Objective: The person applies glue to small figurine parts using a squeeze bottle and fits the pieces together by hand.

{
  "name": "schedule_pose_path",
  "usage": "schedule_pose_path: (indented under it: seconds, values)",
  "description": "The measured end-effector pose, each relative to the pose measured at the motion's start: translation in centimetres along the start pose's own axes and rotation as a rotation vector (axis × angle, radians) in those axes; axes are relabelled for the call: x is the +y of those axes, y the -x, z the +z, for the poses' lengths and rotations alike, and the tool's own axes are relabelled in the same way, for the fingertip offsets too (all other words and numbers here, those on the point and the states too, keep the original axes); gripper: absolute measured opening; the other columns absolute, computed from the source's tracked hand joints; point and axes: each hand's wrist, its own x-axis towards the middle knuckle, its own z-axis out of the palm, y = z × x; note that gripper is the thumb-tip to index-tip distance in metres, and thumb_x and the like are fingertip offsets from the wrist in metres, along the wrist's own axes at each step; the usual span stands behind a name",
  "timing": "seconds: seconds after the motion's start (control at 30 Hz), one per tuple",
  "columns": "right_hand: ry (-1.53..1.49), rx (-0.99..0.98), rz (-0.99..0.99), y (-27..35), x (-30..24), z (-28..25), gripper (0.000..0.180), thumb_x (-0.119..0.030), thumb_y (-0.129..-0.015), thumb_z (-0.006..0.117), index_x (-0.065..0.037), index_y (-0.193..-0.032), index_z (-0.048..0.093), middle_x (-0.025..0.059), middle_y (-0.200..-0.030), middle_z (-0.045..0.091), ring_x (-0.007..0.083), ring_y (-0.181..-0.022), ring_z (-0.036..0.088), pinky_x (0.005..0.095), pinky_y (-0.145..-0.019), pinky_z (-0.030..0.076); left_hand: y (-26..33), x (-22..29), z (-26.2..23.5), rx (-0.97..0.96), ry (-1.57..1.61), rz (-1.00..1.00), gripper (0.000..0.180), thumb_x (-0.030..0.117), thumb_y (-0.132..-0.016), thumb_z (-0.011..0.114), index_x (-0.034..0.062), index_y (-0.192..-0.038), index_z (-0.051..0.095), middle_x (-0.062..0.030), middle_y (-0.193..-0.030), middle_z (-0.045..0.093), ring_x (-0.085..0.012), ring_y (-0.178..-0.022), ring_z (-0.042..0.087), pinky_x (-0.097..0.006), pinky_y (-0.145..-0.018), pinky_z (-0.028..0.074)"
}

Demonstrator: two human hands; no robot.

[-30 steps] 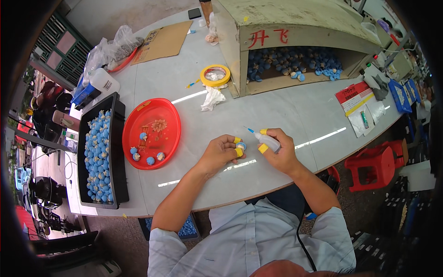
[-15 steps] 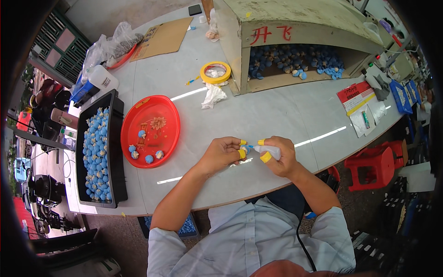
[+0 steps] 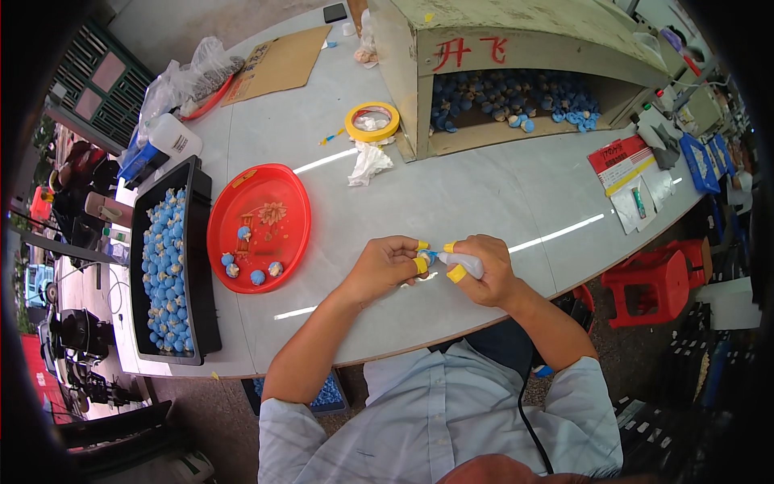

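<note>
L hand [image 3: 384, 264] pinches round blue-cream piece [image 3: 426, 258], R hand [image 3: 494, 273] translucent plastic squeeze-bottle [image 3: 468, 263]; prob. dispensing step, next needs light squeeze.

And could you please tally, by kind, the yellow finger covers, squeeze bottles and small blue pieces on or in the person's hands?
Yellow finger covers: 4 visible, 2 on the left hand, 2 on the right hand
Squeeze bottle: 1
Small blue piece: 1
Total: 6
</note>
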Motion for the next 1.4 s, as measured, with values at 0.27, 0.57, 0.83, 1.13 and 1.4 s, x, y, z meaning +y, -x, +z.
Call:
schedule_pose_path:
  seconds: [0.27,0.57,0.83,1.13,1.4]
  values:
    - [0.121,0.018,-0.118,-0.02,-0.26,0.1,0.024,-0.007,-0.068,0.072,-0.003,-0.088,0.061,0.0082,-0.069,0.062,0.0247,-0.053,0.058,0.0317,-0.05,0.043,-0.29,-0.48,-0.49,0.015,0.047,-0.003,0.036,0.005,-0.087,0.065,-0.0118,-0.117,0.056,-0.0137,-0.095,0.067,-0.0134,-0.078,0.066,-0.022,-0.063,0.05]
    - [0.137,0.026,-0.125,0.18,-0.15,0.16,0.026,-0.007,-0.066,0.073,-0.002,-0.087,0.06,0.0087,-0.066,0.059,0.0244,-0.05,0.054,0.0328,-0.047,0.04,-0.2,-0.32,-0.22,0.041,0.054,-0.013,0.035,0.006,-0.087,0.065,-0.0111,-0.116,0.056,-0.0134,-0.095,0.067,-0.013,-0.078,0.066,-0.022,-0.064,0.05]
    - [0.132,0.03,-0.131,0.25,-0.05,0.1,0.028,-0.006,-0.065,0.073,-0.003,-0.089,0.06,0.0087,-0.066,0.059,0.0247,-0.05,0.055,0.0329,-0.048,0.041,-0.27,-0.33,-0.23,0.045,0.054,-0.02,0.032,0.004,-0.087,0.064,-0.0109,-0.115,0.056,-0.0139,-0.097,0.066,-0.0154,-0.082,0.067,-0.023,-0.064,0.051]
    - [0.133,0.034,-0.165,0.19,-0.16,0.08,0.029,-0.006,-0.065,0.074,-0.003,-0.091,0.059,0.0086,-0.067,0.06,0.0251,-0.05,0.055,0.0333,-0.048,0.042,-0.3,-0.37,-0.44,0.048,0.076,-0.026,0.031,0.002,-0.088,0.061,-0.0097,-0.116,0.056,-0.0134,-0.1,0.066,-0.0185,-0.087,0.068,-0.023,-0.066,0.053]
    - [0.137,0.021,-0.143,0.3,-0.09,0.19,0.029,-0.005,-0.066,0.074,-0.002,-0.091,0.059,0.009,-0.068,0.06,0.0253,-0.05,0.055,0.0333,-0.048,0.042,-0.22,-0.23,-0.31,0.052,0.077,-0.025,0.031,0.004,-0.089,0.061,-0.0093,-0.116,0.056,-0.0131,-0.101,0.066,-0.0183,-0.087,0.068,-0.023,-0.066,0.053]
